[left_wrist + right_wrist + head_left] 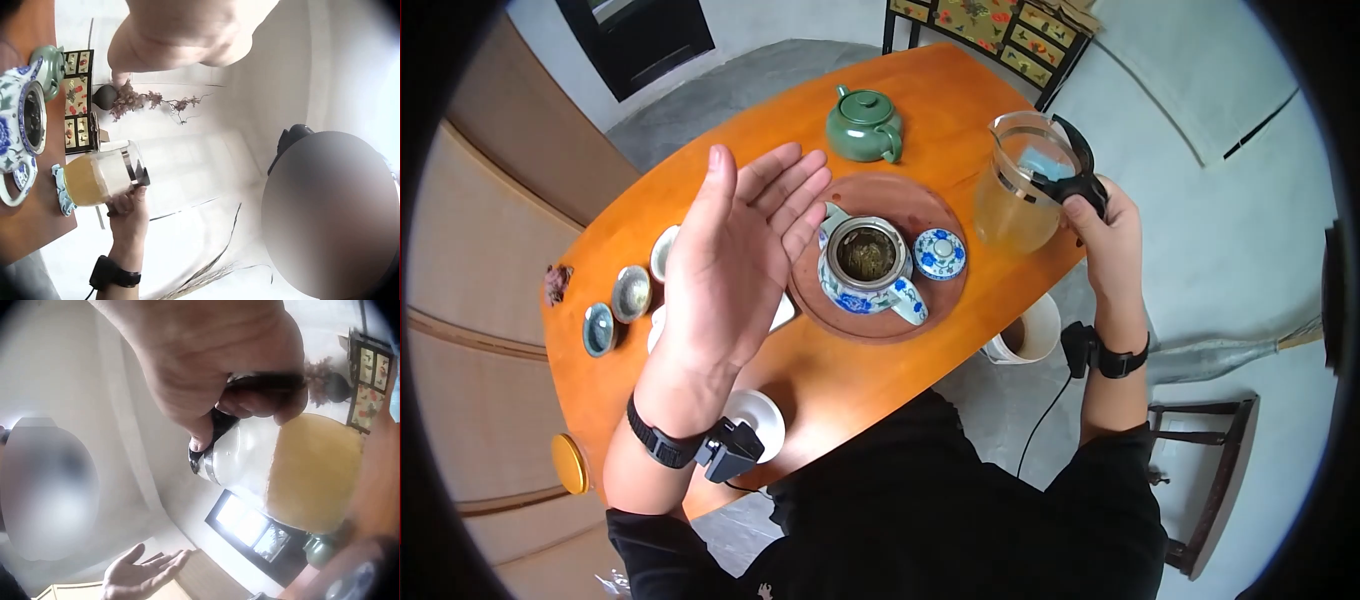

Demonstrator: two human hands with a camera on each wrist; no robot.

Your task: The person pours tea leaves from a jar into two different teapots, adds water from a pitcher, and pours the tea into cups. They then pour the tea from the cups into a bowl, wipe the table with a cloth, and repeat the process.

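My right hand (1108, 235) grips the black handle of a glass pitcher (1012, 205), its fingers curled round it; yellowish liquid fills the lower part. In the right wrist view the pitcher (312, 475) hangs below the hand. My left hand (735, 265) is raised palm up with straight fingers, holding nothing, left of the blue-and-white teapot (855, 295). That teapot stands uncovered on a round brown tray (840, 190), with dark leaves inside. Its lid (940, 254) lies beside it on the tray.
A green teapot (865, 128) stands at the back of the wooden table (750, 130). Small cups (600, 330) are at the left, partly behind my left hand. A white bowl (758, 425) sits near the front edge. A white bucket (1040, 330) is below the table's right side.
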